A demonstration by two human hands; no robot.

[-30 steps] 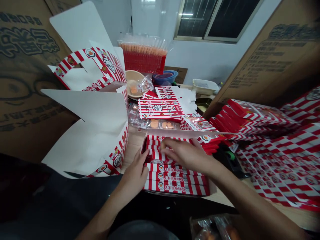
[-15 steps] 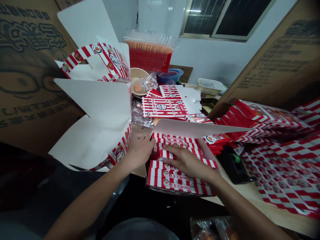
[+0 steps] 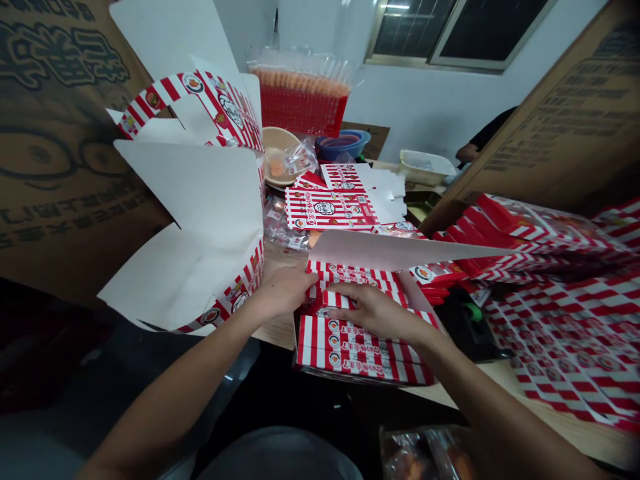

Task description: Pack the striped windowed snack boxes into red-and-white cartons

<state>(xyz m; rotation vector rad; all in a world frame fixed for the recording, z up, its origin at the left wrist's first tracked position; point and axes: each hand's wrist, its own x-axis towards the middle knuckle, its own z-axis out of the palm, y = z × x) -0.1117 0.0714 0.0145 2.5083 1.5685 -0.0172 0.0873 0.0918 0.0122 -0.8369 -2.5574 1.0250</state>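
An open carton (image 3: 417, 293) with its lid flap raised stands at the table's front edge. Rows of small red-and-white striped boxes (image 3: 345, 357) fill much of it, with a gap between the front and back rows. My right hand (image 3: 380, 313) reaches into that gap, thumb and fingers closed around a striped box; its far fingers are partly hidden. At the carton's left side, my left hand (image 3: 287, 290) is closed over the wall, fingertips just inside and the other fingers out of sight.
Open striped cartons (image 3: 190, 273) are stacked at the left. Flat striped card blanks (image 3: 330, 208) lie behind the work. Further back are a beige bowl (image 3: 277, 150) and blue basins (image 3: 343, 145). To the right are a black tape dispenser (image 3: 473, 327) and piled striped boxes (image 3: 570, 347).
My right hand and the striped box in it have shifted slightly within the gap. My left hand stays at the carton's left wall. Another person's arm has appeared at the back right.
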